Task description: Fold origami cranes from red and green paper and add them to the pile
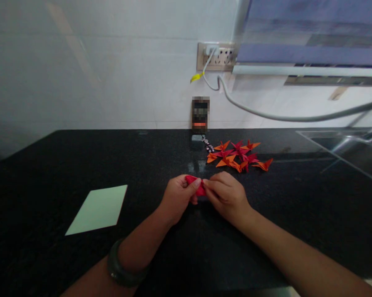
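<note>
A small folded piece of red paper is pinched between both hands just above the black countertop. My left hand grips its left side with thumb and fingers closed. My right hand pinches its right side, fingers curled together. Most of the paper is hidden behind the fingers. A dark bangle circles my left wrist.
A pale green paper sheet lies flat at the left. Several folded red and orange paper shapes sit behind my hands. A phone leans on the wall under a socket with a cable. A sink is at right.
</note>
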A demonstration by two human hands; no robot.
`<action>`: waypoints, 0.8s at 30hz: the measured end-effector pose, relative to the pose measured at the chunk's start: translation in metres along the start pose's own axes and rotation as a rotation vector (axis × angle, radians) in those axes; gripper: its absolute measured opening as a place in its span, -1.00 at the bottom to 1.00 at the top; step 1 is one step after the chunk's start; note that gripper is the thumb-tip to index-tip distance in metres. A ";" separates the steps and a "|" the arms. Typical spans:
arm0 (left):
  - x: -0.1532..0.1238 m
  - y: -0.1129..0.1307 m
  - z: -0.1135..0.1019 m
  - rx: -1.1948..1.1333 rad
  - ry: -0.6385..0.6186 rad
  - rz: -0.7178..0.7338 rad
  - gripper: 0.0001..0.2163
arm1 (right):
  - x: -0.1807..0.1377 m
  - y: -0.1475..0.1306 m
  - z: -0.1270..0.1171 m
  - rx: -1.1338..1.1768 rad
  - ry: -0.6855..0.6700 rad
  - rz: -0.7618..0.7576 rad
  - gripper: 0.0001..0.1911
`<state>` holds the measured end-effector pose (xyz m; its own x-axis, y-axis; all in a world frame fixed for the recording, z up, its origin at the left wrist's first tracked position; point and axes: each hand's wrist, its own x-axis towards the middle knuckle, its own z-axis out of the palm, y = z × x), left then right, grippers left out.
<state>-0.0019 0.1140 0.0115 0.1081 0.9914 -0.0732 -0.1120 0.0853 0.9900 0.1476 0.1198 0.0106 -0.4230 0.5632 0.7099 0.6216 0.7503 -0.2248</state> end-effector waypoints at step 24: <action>0.001 0.012 -0.005 0.063 0.026 0.148 -0.90 | 0.006 0.001 -0.002 0.363 -0.285 0.205 -0.79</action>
<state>-0.0078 0.1160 0.0227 0.0692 0.9950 0.0718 -0.0627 -0.0675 0.9957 0.1473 0.1236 0.0162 -0.5107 0.7459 0.4275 0.4628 0.6576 -0.5945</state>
